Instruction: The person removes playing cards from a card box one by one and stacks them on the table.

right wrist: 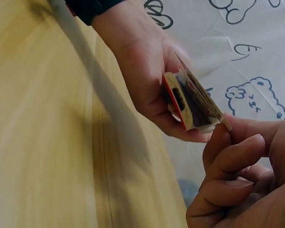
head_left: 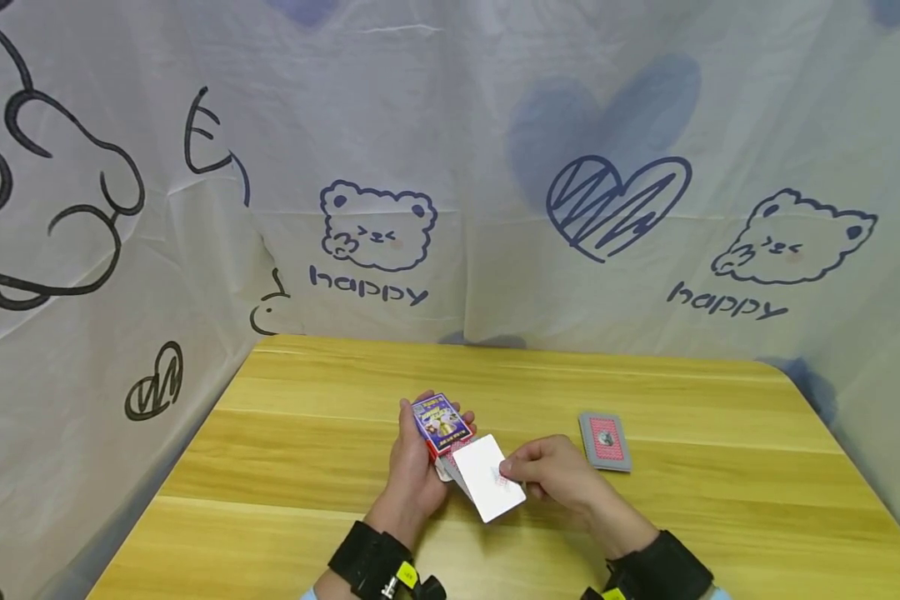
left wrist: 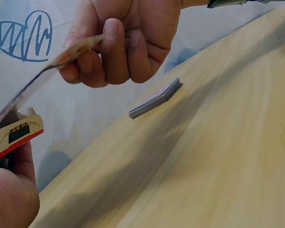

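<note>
Over the long, pale yellow wooden table [head_left: 307, 433], draped behind with white cloth printed with bears and hearts [head_left: 450, 167], the person is holding a small, colourful cardboard card box [head_left: 441, 423] just above the surface with its open mouth turned toward the other hand, so cards can slide freely. The left hand [head_left: 414, 475] is curling round the box from below, while the right hand [head_left: 555, 473] is pinching a white-faced playing card [head_left: 489, 477] at the box mouth. A thin stack of red-backed, grey-edged cards [head_left: 605, 441] is lying flat on the table, well apart, to the right.

Cards and box over the table

The left hand [head_left: 412, 475] holds the box [head_left: 441, 423]; right hand [head_left: 562, 477] pinches cards [head_left: 487, 477] beside it; a deck [head_left: 605, 441] lies right on the table [head_left: 307, 433].
</note>
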Demonstrator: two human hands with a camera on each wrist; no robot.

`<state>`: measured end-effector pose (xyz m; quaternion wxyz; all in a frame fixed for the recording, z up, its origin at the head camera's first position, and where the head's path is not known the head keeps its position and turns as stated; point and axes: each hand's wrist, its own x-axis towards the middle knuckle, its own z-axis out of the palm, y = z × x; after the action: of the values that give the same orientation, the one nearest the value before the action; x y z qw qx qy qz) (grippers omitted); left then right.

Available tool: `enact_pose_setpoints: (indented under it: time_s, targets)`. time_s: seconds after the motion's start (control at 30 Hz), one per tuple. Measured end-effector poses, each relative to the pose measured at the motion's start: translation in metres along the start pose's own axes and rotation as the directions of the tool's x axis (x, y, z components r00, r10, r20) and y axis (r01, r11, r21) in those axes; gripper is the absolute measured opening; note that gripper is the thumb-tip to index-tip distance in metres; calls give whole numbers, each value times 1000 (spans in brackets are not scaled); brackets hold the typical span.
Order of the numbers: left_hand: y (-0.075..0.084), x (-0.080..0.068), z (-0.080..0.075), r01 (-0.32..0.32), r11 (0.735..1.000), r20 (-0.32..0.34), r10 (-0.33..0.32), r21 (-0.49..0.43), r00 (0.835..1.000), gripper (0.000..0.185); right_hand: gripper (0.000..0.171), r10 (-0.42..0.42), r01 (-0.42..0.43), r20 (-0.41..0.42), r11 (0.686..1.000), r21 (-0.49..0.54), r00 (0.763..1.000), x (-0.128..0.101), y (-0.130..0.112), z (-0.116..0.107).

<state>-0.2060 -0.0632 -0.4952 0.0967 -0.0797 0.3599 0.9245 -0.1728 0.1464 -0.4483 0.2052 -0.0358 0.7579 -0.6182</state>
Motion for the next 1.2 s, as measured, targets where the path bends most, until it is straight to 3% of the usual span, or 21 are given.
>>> enact_pose_setpoints:
  time_s: [0.23,0.53,0.7,0.83,1.03,1.2]
  targets:
    - [-1,-2,1,28,998,24,-27,-56,999,68,23,12,-13,-29,1000,-16,1000,-1,-1,7]
    - [-2,-3,0,37,997,11,-36,-73,999,71,21,55,-50,-71,997,61,996,0,-1,20]
    - [-2,-4,0,70,994,-11,-72,-81,997,72,23,78,-66,-139,994,85,987,-4,-4,21]
    - [-3,-5,-1,105,992,-19,-107,-76,994,77,25,93,-76,-142,990,122,985,-7,-8,20]
    - [-1,-5,0,130,980,-36,-136,-153,990,82,22,63,-49,-89,986,157,994,-12,-11,16]
    - [2,-5,4,119,969,-42,-131,-214,991,80,19,-28,41,-110,992,120,994,-14,-12,15]
